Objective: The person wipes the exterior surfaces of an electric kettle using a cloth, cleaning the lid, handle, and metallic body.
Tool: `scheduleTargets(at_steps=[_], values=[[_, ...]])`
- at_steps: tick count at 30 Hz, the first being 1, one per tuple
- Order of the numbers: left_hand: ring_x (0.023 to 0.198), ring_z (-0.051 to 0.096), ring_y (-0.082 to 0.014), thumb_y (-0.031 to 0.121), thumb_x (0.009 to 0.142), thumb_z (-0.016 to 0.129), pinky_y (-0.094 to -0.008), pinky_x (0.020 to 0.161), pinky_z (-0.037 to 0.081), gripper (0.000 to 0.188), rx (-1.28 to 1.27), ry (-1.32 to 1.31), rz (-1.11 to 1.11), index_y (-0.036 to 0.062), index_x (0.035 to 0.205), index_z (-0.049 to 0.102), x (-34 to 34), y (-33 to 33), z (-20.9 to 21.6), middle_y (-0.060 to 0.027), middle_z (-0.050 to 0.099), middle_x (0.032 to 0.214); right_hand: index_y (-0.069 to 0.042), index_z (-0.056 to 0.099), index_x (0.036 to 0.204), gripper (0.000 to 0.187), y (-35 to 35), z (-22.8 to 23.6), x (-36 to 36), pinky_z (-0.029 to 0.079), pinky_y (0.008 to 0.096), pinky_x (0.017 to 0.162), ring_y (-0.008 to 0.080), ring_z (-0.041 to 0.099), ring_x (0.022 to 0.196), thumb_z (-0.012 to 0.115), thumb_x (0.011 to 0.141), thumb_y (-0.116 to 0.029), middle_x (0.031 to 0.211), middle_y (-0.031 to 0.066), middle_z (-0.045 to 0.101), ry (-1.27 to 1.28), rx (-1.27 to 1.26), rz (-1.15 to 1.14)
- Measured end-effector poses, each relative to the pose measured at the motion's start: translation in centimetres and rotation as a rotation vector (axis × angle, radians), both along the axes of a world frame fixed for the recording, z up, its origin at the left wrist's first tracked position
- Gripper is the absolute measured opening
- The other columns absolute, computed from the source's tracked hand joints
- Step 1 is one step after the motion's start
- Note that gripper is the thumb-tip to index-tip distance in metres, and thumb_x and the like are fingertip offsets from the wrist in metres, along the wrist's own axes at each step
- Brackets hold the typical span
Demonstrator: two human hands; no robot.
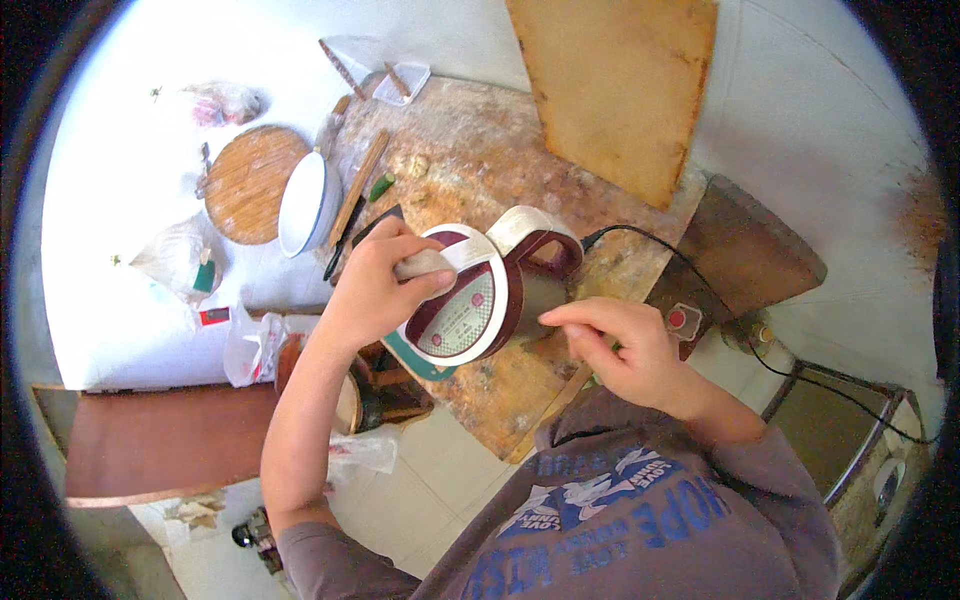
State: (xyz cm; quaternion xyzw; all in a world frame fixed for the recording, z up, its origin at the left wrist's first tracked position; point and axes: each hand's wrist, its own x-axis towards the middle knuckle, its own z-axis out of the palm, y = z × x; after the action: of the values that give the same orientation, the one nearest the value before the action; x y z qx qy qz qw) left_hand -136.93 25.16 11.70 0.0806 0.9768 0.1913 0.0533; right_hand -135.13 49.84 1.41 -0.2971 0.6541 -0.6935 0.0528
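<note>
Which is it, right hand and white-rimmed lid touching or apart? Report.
Apart: the head view shows grey appliance body between the right hand and white-rimmed lid.

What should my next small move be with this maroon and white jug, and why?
I'd probably lay your right hand against the side of the jug to steady it. Your left hand grips the pale handle on top, but the right one isn't wrapped around the body, and the black cord running off behind it might tug.
</note>
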Motion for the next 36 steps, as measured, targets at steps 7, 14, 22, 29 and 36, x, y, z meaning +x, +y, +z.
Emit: scheduleTargets(at_steps=[7,14,22,29,36], values=[[0.075,0.055,-0.0108,0.01,0.071,0.07,-0.0268,0.07,0.044,0.018,0.2,-0.189,0.373,0.0003,0.084,0.062,-1.0,2.7,0.0,-0.0044,0.06,0.075,-0.005,0.064,0.097,0.019,-3.3,-1.4,0.9,0.045,0.0277,0.055,0.0186,0.058,0.061,0.055,0.081,0.0,0.078,0.0084,0.064,0.014,-0.281,0.128],[0.069,0.057,-0.0221,0.014,0.07,0.072,-0.0324,0.064,0.044,0.025,-0.091,-0.026,0.193,-0.0001,0.076,0.052,-1.4,3.5,-1.1,-0.0132,0.057,0.073,-0.003,0.064,0.097,0.017,-3.5,-2.3,0.7,0.041,0.023,0.052,0.0085,0.052,0.057,0.054,0.083,-0.002,0.071,0.0064,0.061,-0.211,-0.258,0.162],[0.062,0.053,-0.0406,0.032,0.077,0.066,-0.0445,0.054,0.04,0.039,-0.395,-0.023,0.192,-0.0001,0.065,0.048,-4.3,4.6,-2.1,-0.0198,0.053,0.059,-0.001,0.062,0.097,0.016,-3.1,-1.5,0.3,0.045,0.0246,0.056,0.012,0.057,0.063,0.053,0.084,-0.003,0.08,0.0086,0.063,-0.181,-0.221,0.185],[0.062,0.058,-0.038,0.035,0.085,0.055,-0.0422,0.06,0.045,0.04,-0.132,0.122,0.334,-0.0039,0.077,0.057,-6.4,1.4,-2.0,-0.0212,0.057,0.062,-0.002,0.061,0.099,0.016,-1.7,-2.1,-0.4,0.044,0.0224,0.054,0.006,0.052,0.062,0.051,0.087,-0.006,0.074,0.0021,0.058,-0.403,-0.184,0.071],[0.096,0.05,-0.0231,0.027,0.092,0.044,-0.0316,0.085,0.039,0.029,0.404,0.304,-0.358,0.0028,0.105,0.052,-5.0,5.1,1.2,-0.0137,0.051,0.11,-0.005,0.036,0.132,0.045,-4.6,2.3,-8.0,0.047,0.0296,0.083,0.015,0.055,0.095,0.05,0.092,-0.019,0.113,0.0097,0.052,-0.721,-0.912,0.281]])
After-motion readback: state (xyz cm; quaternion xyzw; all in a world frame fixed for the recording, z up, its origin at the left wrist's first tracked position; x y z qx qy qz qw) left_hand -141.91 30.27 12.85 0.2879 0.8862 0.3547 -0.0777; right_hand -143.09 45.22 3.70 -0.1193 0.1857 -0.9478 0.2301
